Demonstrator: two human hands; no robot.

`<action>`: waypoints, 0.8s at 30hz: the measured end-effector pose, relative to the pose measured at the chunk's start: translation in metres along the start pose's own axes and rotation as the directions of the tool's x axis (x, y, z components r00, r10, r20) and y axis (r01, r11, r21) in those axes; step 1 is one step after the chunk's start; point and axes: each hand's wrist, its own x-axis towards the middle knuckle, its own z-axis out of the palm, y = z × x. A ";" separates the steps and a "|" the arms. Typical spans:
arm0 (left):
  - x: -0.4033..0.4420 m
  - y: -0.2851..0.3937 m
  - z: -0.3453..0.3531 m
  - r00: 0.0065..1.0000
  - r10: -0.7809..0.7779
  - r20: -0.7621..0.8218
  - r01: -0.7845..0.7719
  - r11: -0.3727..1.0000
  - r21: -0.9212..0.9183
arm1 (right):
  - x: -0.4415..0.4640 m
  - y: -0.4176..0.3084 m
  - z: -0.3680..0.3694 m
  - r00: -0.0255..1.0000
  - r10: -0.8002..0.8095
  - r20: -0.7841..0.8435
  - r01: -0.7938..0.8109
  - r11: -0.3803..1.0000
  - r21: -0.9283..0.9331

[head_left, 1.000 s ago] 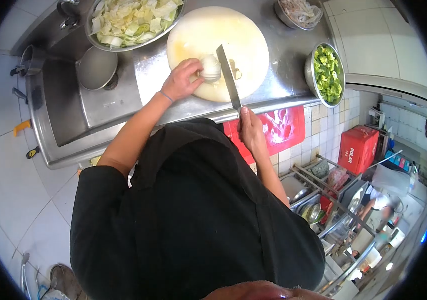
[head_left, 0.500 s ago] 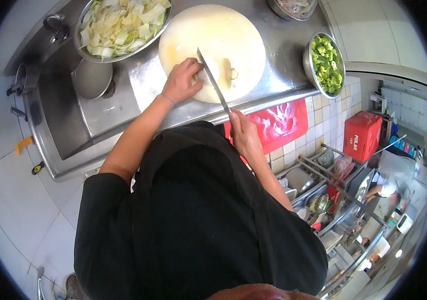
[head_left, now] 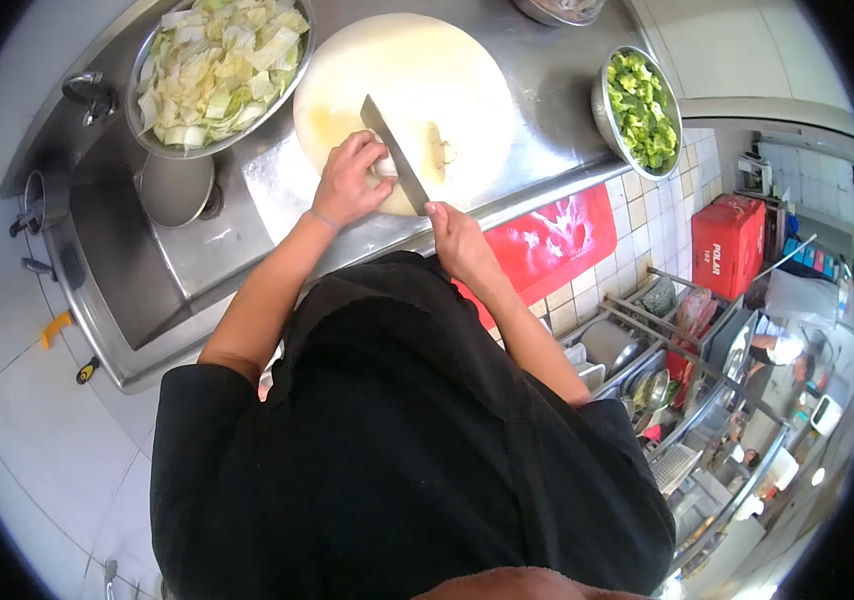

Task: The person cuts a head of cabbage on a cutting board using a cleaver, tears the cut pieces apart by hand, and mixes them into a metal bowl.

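On the round white cutting board [head_left: 402, 60], my left hand [head_left: 349, 182] has its fingers curled over a pale white piece of food [head_left: 384, 166], whose exact kind I cannot make out. My right hand [head_left: 462, 245] is closed round the handle of a cleaver [head_left: 395, 152]. Its broad blade lies just right of the left fingertips, alongside the pale piece. A beige and white piece [head_left: 441, 152], perhaps mushroom, rests on the board to the right of the blade.
A bowl of chopped cabbage [head_left: 222, 75] stands at the upper left, above the steel sink [head_left: 212, 245]. To the right is a bowl of broccoli [head_left: 640, 112]; another bowl [head_left: 559, 12] is partly cut off. Below the counter edge sits a red bin [head_left: 557, 235]. A person [head_left: 782, 348] is far right.
The cleaver blade now shows its broad side and sits closer to the left fingers. Both hands stay over the board. The whole view has shifted slightly.
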 end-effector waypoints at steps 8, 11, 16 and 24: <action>0.012 -0.008 -0.014 0.965 -0.255 -0.063 0.261 0.957 0.124 | -0.002 -0.018 -0.061 0.852 0.399 0.340 -0.503 0.804 0.317; 0.023 0.000 -0.030 0.958 -0.286 0.015 0.266 0.906 0.329 | -0.009 -0.003 -0.077 0.890 0.411 0.198 -0.455 0.778 0.433; 0.054 0.001 -0.026 0.962 -0.122 0.244 0.047 0.955 0.291 | 0.034 0.054 -0.085 0.935 0.088 -0.344 -0.093 0.996 0.002; 0.066 0.005 0.004 0.896 -0.009 0.444 -0.015 0.999 0.050 | 0.089 0.080 -0.064 0.913 -0.125 -0.389 -0.048 0.913 -0.406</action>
